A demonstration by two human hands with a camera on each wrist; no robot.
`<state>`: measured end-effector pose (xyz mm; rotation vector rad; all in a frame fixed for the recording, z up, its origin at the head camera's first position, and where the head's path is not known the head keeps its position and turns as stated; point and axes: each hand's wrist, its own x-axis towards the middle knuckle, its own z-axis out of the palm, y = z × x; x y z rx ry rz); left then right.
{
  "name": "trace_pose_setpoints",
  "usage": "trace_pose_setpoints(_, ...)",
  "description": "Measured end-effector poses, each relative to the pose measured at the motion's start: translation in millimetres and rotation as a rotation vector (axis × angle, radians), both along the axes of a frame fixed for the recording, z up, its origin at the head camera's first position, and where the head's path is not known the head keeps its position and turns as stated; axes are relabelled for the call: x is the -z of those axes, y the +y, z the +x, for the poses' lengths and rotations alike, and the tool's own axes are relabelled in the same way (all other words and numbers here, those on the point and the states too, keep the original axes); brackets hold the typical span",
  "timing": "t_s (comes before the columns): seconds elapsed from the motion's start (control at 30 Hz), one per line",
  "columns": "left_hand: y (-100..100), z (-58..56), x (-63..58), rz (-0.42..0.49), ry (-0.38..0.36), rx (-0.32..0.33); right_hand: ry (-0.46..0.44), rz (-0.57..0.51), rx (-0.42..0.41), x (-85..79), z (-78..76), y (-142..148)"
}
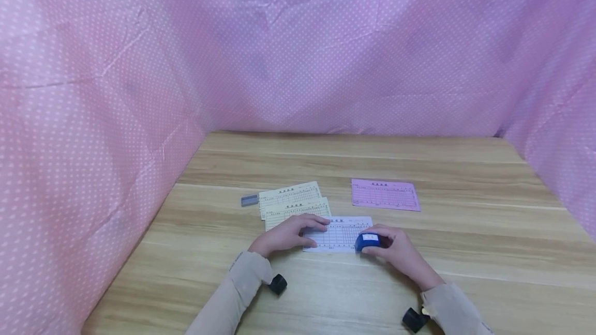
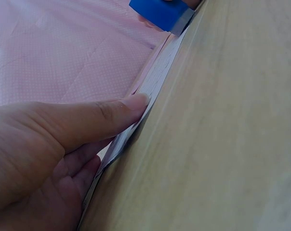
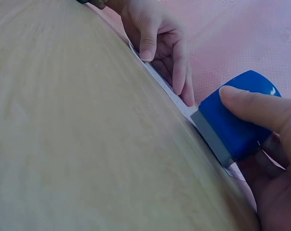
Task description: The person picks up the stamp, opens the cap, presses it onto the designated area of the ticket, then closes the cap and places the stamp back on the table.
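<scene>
A white printed form [image 1: 342, 234] lies on the wooden table in front of the person. The left hand [image 1: 291, 232] rests on its left part, thumb near the lower edge and fingers spread over the sheet. In the left wrist view the thumb [image 2: 104, 118] presses on the paper. The right hand [image 1: 398, 249] grips a blue stamp [image 1: 369, 241] with a white label, between thumb and fingers. The stamp stands at the form's lower right corner. In the right wrist view the stamp [image 3: 239, 115] shows a grey base at the paper; its underside is hidden.
Two pale yellow forms [image 1: 293, 194] overlap behind the left hand, the nearer one partly beneath the white form. Left of them lies a small grey rectangular piece [image 1: 249, 200]. A pink form [image 1: 386, 195] lies farther back right. Pink dotted cloth [image 1: 354, 56] surrounds the table.
</scene>
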<state>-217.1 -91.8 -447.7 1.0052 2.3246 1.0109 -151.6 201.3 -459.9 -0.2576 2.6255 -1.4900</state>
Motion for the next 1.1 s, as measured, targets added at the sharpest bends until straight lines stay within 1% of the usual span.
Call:
trace_pose_setpoints(0.07,0.3,-0.2,-0.3,0.004,0.002,0.004,-0.041,-0.042,0.016,-0.4,-0.5,1.5)
trace_pose_setpoints(0.2,1.0,-1.1,-0.6,0.009,0.006,0.011,-0.128,-0.141,0.074,-3.0,-0.9,4.8)
trace_pose_setpoints(0.3,1.3,-1.3,-0.4,0.004,0.004,0.012,-0.178,-0.193,0.107,-4.7,-1.2,7.1)
trace_pose_setpoints(0.4,1.6,-1.0,-0.3,0.001,0.0,0.012,-0.214,-0.239,0.126,-5.2,-1.8,8.6)
trace_pose_setpoints(0.53,1.9,-0.5,-1.0,0.002,-0.002,0.007,-0.237,-0.288,0.137,-6.5,-2.4,9.2)
trace_pose_setpoints(0.7,1.4,-0.6,-1.3,0.024,0.002,0.007,-0.259,-0.296,0.145,-8.9,-2.5,9.4)
trace_pose_setpoints(0.77,0.7,-0.9,-0.9,0.04,0.003,-0.005,-0.259,-0.287,0.143,-9.5,-2.6,9.7)
trace_pose_setpoints(1.0,-1.5,-1.3,-1.6,0.118,0.011,-0.088,-0.267,-0.296,0.136,-10.1,-3.7,9.8)
trace_pose_setpoints(1.1,-1.7,-1.7,-1.8,0.141,0.036,-0.126,-0.265,-0.283,0.136,-9.5,-4.0,9.6)
